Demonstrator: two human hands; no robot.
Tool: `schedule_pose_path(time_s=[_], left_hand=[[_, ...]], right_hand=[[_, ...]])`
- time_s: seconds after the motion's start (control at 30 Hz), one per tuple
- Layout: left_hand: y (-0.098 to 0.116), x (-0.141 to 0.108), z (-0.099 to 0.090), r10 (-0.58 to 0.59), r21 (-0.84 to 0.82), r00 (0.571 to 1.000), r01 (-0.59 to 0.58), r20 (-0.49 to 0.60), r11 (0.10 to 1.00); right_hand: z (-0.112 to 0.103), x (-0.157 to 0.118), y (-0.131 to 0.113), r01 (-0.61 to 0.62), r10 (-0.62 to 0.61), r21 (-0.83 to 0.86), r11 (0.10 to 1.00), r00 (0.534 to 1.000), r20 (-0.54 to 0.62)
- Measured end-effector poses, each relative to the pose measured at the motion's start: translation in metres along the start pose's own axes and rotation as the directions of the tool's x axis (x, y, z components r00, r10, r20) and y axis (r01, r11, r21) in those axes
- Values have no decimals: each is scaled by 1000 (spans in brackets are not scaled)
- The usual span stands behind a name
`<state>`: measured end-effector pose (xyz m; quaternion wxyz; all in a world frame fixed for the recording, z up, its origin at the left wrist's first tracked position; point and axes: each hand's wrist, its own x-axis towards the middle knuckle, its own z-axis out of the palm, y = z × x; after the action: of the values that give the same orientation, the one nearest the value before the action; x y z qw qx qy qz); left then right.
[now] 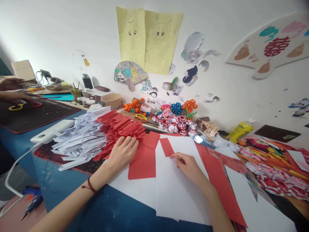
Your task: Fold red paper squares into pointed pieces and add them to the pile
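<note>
My left hand [124, 149] rests with bent fingers at the right edge of a heap of folded red paper strips [120, 124]. Its fingertips are turned away, so what they hold, if anything, is hidden. A larger red paper sheet [142, 164] lies beside that hand, with a smaller red paper piece [151, 140] above it. My right hand [184, 162] pinches the lower corner of a red paper strip [166, 146], which lies over white paper sheets [178, 193]. To the left spreads a heap of folded white paper strips [80, 135].
A white power strip [51, 131] lies left of the heaps. Paper flowers [173, 122], a small lit device [202, 141] and a yellow bottle [241, 129] stand behind. Another person's hand [20, 98] is by scissors [24, 105] at far left. A glue gun [33, 201] sits low left.
</note>
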<state>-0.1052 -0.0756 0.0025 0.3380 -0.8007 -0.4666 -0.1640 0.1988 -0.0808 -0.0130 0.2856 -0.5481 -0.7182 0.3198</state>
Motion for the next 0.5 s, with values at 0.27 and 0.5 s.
schedule_pose_path(time_s=[0.27,0.5], left_hand=[[6,-1,0,280,-69,958,-276,65,959],[15,3,15,295,-136,949,-280,110,950]], right_hand=[[0,-1,-1,-10,10,-9,1000,1000,1],[-1,-1,-2,-16,16,-6,1000,1000,6]])
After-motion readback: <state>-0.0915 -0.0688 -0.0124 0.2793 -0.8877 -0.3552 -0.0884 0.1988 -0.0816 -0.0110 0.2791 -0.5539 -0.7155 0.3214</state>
